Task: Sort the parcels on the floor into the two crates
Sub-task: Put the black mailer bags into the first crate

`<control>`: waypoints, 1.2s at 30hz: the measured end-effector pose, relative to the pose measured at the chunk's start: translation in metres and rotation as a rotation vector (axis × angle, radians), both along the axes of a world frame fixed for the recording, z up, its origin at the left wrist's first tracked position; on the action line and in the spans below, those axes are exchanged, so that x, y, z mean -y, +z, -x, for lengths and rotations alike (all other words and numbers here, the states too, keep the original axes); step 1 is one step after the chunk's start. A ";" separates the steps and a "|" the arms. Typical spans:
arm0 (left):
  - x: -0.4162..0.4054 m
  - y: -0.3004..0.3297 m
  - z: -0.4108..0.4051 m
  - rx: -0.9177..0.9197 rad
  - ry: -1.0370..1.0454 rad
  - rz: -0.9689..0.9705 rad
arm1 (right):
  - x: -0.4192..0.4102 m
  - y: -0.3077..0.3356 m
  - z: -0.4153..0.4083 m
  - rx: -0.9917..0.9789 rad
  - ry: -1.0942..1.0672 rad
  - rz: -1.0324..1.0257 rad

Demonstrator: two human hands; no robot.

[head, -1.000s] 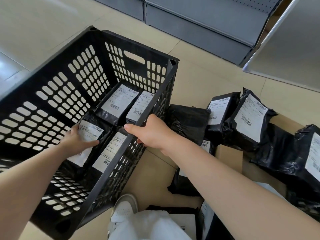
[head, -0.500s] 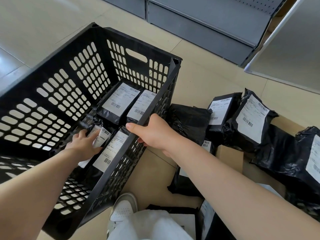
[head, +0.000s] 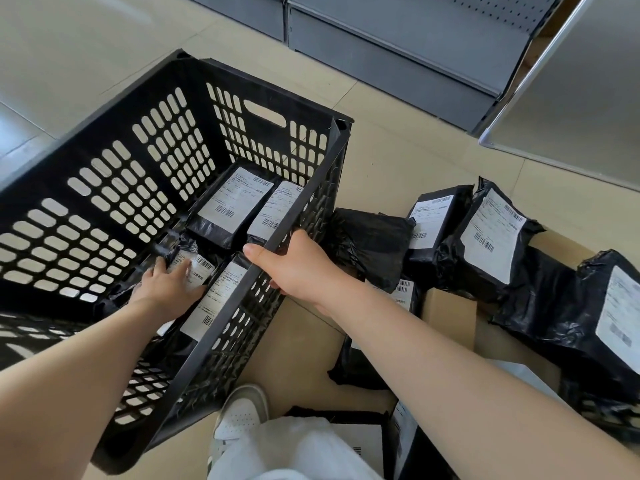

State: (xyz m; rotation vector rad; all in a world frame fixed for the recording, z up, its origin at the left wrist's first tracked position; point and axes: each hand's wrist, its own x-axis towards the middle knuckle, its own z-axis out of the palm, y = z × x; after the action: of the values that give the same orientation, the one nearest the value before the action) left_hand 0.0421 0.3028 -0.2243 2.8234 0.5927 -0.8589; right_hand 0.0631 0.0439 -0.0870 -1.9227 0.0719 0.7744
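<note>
Crate left side cut off; labels unreadable.

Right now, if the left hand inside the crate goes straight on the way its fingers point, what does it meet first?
The left hand lies on a labelled parcel, fingers pointing up and away. Going straight on, it probably meets that parcel's crumpled black end, then the perforated wall of the crate. Depth is unclear.

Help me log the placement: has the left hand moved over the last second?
Yes. The left hand went deeper into the crate, lowering its parcel beside the labelled parcels on the bottom.
</note>
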 end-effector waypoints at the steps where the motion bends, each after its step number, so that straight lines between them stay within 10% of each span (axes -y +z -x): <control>1: 0.002 0.003 0.000 0.005 -0.006 -0.002 | 0.000 0.002 0.002 -0.007 -0.004 -0.001; 20: 0.142 0.159 -0.060 0.621 0.058 0.614 | 0.106 0.061 -0.010 -0.067 -0.291 -0.008; 26: 0.220 0.189 -0.063 0.734 -0.248 0.472 | 0.188 0.057 -0.013 -0.079 -0.553 0.052; 36: 0.313 0.114 -0.023 0.317 -0.389 0.521 | 0.306 0.011 0.032 -0.117 -0.134 0.512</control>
State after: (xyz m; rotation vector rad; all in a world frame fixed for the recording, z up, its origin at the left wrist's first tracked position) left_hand 0.0647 -0.0100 -0.1104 2.5255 -0.2065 -0.4941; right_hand 0.0307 -0.2624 -0.0761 -2.3189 0.5077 0.8318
